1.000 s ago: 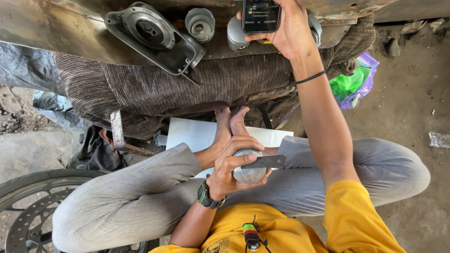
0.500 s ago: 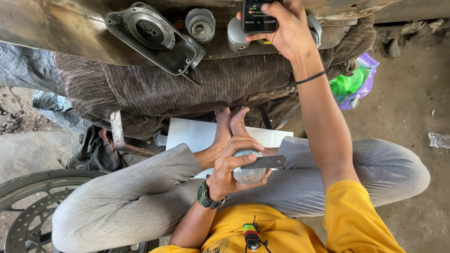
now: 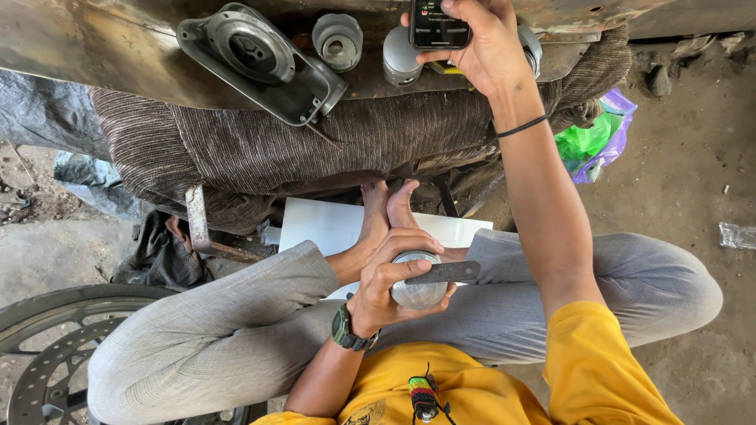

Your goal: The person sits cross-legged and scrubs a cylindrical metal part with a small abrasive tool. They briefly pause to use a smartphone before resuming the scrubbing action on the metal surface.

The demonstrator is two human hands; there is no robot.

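Note:
I sit cross-legged on the ground. My left hand (image 3: 391, 277) grips a round grey metal piston (image 3: 418, 290) together with a flat dark metal blade (image 3: 449, 272) laid across its top, held over my lap. My right hand (image 3: 482, 41) is stretched out ahead and holds a black phone (image 3: 439, 22) with its screen lit, above a low metal bench (image 3: 94, 55). A black band is around that wrist, and a watch is on the left wrist.
On the bench lie a grey engine cover (image 3: 256, 59) and two metal cylinders (image 3: 337, 38). A brown cloth (image 3: 315, 149) drapes its edge. White paper (image 3: 323, 224) lies under my feet. A brake disc and wheel (image 3: 47, 362) sit at lower left; green and purple bags (image 3: 591, 142) at right.
My right hand with the phone has shifted slightly. My left hand, the piston and the blade have not moved.

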